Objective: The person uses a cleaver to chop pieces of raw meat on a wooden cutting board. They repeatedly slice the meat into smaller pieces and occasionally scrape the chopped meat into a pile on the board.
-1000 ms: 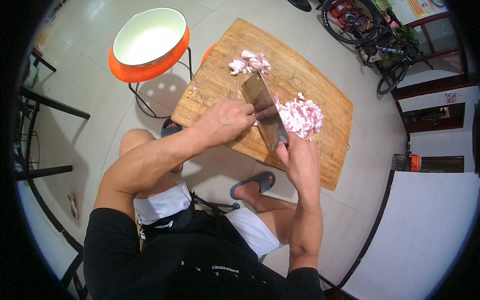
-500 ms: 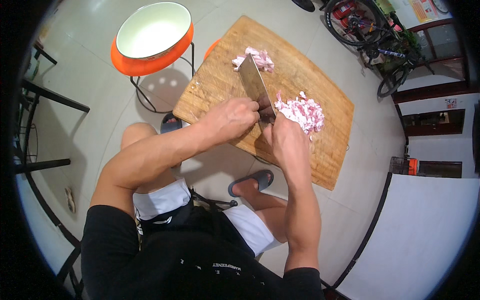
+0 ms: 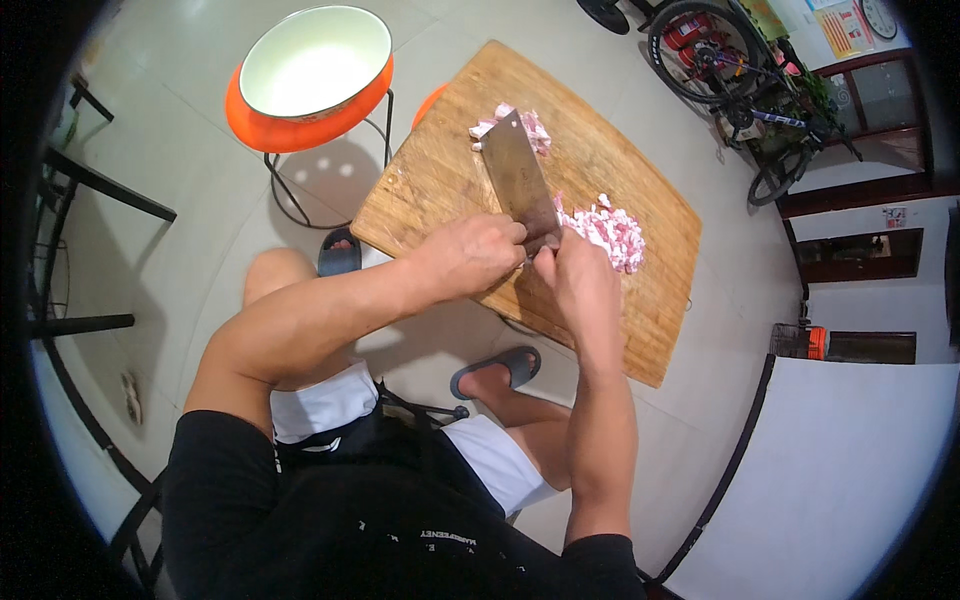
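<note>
My right hand (image 3: 587, 272) is wrapped round the handle end of a broad metal cleaver (image 3: 520, 175), its blade pointing away from me over a wooden cutting board (image 3: 420, 190). My left hand (image 3: 475, 252) is closed, its curled fingertips close against the blade near the handle. Whatever they pinch is hidden. To the right of the blade lies a pile of finely chopped pink and white meat (image 3: 612, 235). Larger meat pieces (image 3: 535, 130) sit at the board's far end, partly behind the blade's tip.
At the far left, a white enamel basin (image 3: 315, 65) stands on an orange round stool (image 3: 245, 125) with dark metal legs. Black chair legs (image 3: 110, 190) stick in from the left. A bicycle (image 3: 715, 60) stands at the far right, and a white panel (image 3: 820, 470) is nearer on the right.
The cleaver has tilted, so more of its flat side shows and it covers more of the far meat. Both hands remain near the same spot; the whole view has shifted slightly.
</note>
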